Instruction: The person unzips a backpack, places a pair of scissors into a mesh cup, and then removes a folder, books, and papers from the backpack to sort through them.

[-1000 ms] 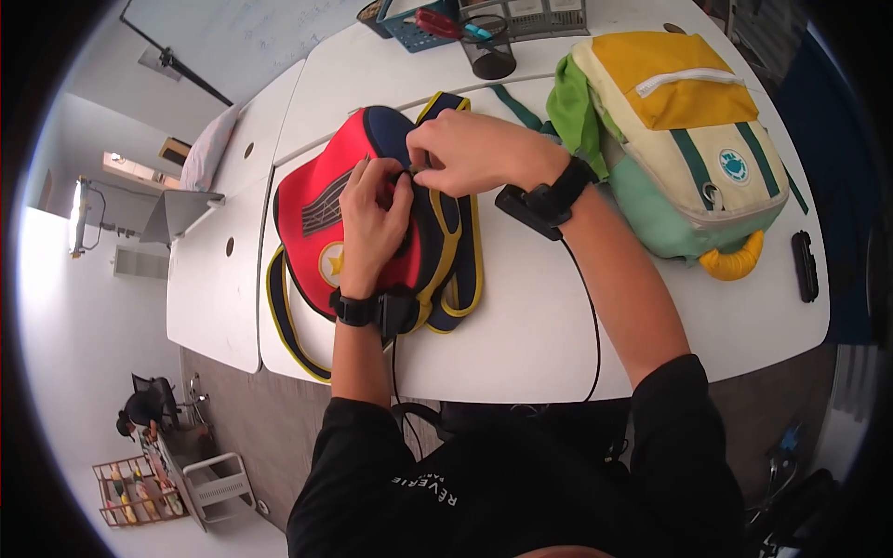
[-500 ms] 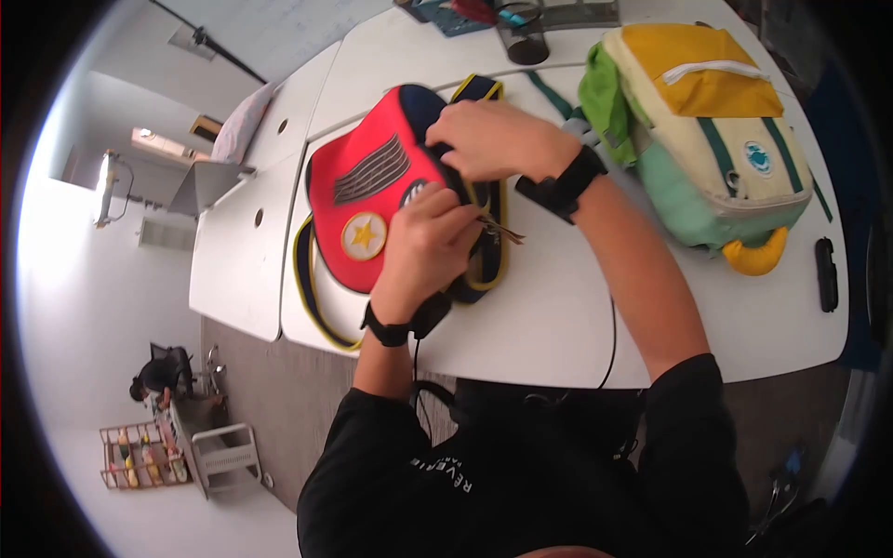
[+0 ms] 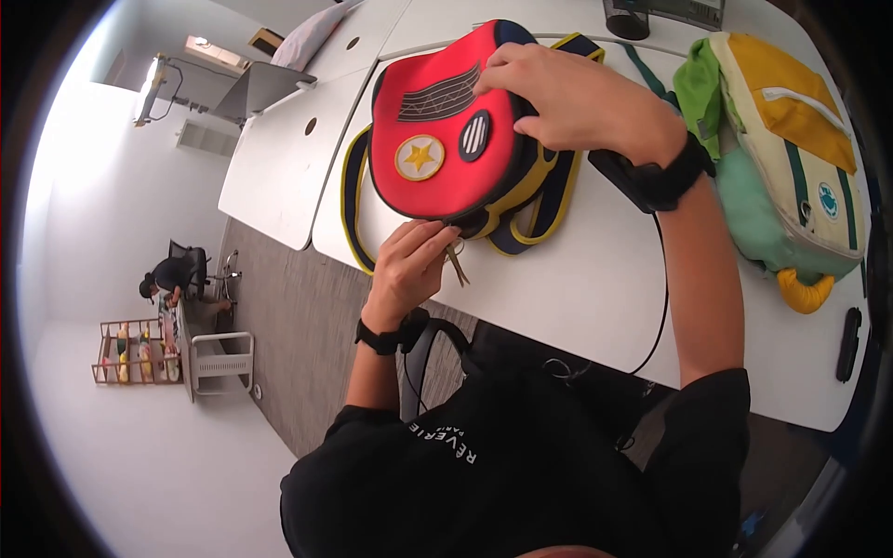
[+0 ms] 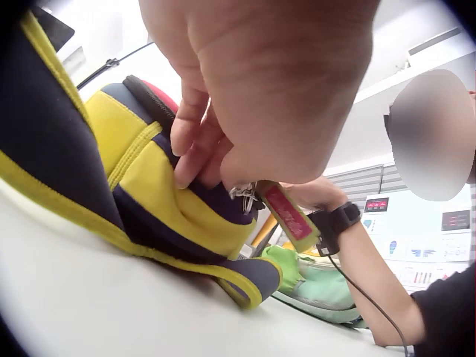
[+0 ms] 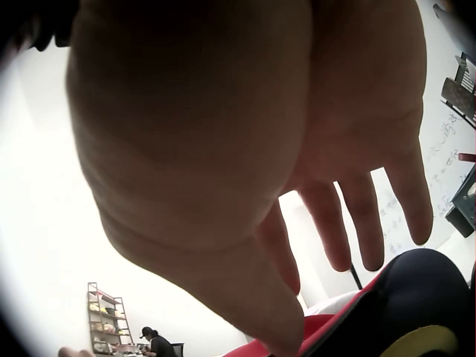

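Observation:
A red backpack [image 3: 502,139] with navy and yellow sides, a star patch [image 3: 419,158] and a striped oval patch [image 3: 474,136] lies on the white table. At its near edge my left hand [image 3: 406,265] pinches the zipper pull, whose tab is covered by the fingers. From there a metal ring and a tan tag [image 4: 288,216] with a red panel dangle, shown close up in the left wrist view. Dark zipper teeth [image 4: 149,100] run along the bag's rim. Over the far right side of the bag is my right hand [image 3: 595,100], fingers spread and holding nothing.
To the right lies a cream, green and yellow backpack [image 3: 809,177], with a black object [image 3: 848,344] near it. A mesh pen cup [image 3: 626,19] stands at the back. Cables hang from both wrist cameras. Another person [image 3: 174,274] sits far left.
My left hand has drawn the zipper pull along the bag's side to its near end. The right hand has come off the far edge and spread its fingers. The head view has shifted.

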Demonstrator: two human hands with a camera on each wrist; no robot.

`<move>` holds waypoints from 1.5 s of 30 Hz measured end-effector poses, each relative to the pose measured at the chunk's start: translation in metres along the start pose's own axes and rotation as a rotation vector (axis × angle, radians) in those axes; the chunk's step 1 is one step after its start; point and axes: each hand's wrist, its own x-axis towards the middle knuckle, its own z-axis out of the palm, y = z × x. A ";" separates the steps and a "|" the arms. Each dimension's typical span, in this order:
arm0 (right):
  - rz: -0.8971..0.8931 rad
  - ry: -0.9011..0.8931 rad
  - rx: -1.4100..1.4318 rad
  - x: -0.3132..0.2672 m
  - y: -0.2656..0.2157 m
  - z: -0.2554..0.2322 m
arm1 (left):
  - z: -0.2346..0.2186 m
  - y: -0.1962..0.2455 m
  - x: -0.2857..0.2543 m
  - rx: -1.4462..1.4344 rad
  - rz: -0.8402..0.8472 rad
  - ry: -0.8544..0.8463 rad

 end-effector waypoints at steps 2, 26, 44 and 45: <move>-0.031 -0.025 -0.004 0.001 -0.002 0.004 | 0.005 0.002 -0.003 0.004 -0.025 0.011; 0.061 -0.306 -0.113 0.001 -0.018 0.005 | 0.018 0.008 -0.002 -0.011 -0.056 0.128; 0.350 0.055 0.059 -0.013 0.070 -0.013 | 0.073 0.058 0.105 0.002 -0.172 -0.020; 0.349 0.062 0.062 -0.015 0.075 -0.006 | 0.077 0.057 0.111 -0.035 -0.170 0.012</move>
